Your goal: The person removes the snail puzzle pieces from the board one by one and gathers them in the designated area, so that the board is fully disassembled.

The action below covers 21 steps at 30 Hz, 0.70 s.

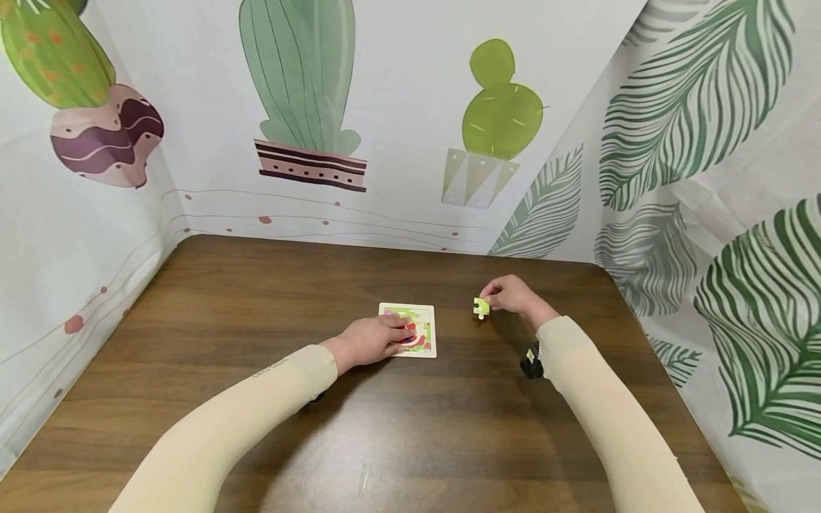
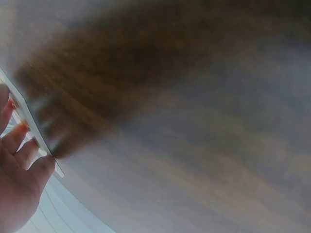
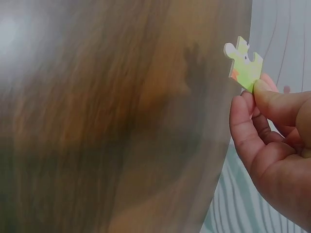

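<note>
A small square jigsaw puzzle with a pale frame (image 1: pixel 433 332) lies flat on the table, its picture green, red and pink. My left hand (image 1: pixel 370 339) rests on it with fingers spread over the left part, hiding some of the picture. In the left wrist view the fingers of the left hand (image 2: pixel 20 174) lie along the thin edge of the frame (image 2: pixel 38 128). To the right, my right hand (image 1: pixel 512 293) pinches a yellow-green jigsaw piece (image 1: pixel 481 308) between thumb and fingers. The right wrist view shows this piece (image 3: pixel 248 70) held up, with an orange spot and knobs.
The brown wooden table (image 1: pixel 410 442) stretches around both hands. Behind it hangs a white backdrop (image 1: pixel 410 107) printed with cacti and leaves. A black device (image 1: pixel 532 362) sits under the right wrist.
</note>
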Available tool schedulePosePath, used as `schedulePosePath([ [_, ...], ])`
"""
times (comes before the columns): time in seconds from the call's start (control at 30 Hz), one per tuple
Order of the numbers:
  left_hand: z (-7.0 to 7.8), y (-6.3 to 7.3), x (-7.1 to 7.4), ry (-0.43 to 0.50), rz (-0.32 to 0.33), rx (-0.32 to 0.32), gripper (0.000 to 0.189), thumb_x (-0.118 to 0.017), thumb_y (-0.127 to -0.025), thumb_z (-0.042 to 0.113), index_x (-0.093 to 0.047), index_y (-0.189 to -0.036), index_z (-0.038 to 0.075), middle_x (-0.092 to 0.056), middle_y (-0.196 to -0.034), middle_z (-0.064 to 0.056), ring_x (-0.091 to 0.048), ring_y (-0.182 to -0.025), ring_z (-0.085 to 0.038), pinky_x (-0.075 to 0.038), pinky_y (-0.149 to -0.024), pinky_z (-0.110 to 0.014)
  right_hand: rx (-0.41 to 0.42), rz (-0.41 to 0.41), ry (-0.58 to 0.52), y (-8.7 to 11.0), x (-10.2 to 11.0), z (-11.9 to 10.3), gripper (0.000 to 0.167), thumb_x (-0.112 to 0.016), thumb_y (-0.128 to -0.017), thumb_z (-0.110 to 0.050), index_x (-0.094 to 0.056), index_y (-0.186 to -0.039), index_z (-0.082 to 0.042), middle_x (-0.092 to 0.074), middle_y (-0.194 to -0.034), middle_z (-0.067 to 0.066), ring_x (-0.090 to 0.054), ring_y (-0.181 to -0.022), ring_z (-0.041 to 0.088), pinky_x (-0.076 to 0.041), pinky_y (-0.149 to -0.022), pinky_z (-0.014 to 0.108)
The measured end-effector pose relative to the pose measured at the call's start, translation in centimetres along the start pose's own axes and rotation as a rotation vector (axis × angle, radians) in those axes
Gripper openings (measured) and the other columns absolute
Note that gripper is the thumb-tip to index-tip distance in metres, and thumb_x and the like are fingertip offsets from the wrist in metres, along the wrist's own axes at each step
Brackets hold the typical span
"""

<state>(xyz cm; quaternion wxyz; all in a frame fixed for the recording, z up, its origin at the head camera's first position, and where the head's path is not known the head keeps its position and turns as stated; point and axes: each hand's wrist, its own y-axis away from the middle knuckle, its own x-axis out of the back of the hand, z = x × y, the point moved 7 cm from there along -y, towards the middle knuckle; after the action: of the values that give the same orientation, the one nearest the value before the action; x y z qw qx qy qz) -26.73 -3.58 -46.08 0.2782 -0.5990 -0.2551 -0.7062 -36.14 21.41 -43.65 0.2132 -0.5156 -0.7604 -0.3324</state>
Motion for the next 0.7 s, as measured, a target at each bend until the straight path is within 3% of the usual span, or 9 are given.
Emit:
schedulePosePath([
  [0.17,0.0,0.0,0.1,0.000,0.000,0.004,0.042,-0.061,-0.102,0.029,-0.063,-0.142,0.016,-0.057,-0.153,-0.007,-0.054,-0.143,-0.027,-0.046,-0.116,-0.042,-0.006,-0.001,-0.002,0.8,0.9,0.9,0.020,-0.057,-0.099,0.004,-0.065,-0.111,0.017,-0.070,-0.100,0.021,-0.065,-0.080,0.009,-0.061,-0.083,0.030],
  [0.37,0.0,-0.1,0.0,-0.001,-0.007,0.005,0.042,-0.061,-0.102,0.029,-0.063,-0.142,0.016,-0.056,-0.154,-0.008,-0.053,-0.143,-0.028,-0.047,-0.116,-0.043,-0.016,0.014,0.023,1.4,1.9,2.3,0.019,-0.057,-0.099,0.004,-0.065,-0.110,0.017,-0.070,-0.101,0.023,-0.067,-0.082,0.011,-0.062,-0.084,0.035],
  [0.7,0.0,-0.1,-0.1,-0.005,-0.001,-0.001,0.042,-0.061,-0.102,0.030,-0.063,-0.142,0.017,-0.057,-0.153,-0.007,-0.054,-0.143,-0.026,-0.047,-0.116,-0.041,-0.034,0.019,0.058,2.0,3.0,4.3,0.018,-0.055,-0.098,0.006,-0.065,-0.108,0.018,-0.069,-0.098,0.022,-0.064,-0.080,0.012,-0.060,-0.078,0.029],
])
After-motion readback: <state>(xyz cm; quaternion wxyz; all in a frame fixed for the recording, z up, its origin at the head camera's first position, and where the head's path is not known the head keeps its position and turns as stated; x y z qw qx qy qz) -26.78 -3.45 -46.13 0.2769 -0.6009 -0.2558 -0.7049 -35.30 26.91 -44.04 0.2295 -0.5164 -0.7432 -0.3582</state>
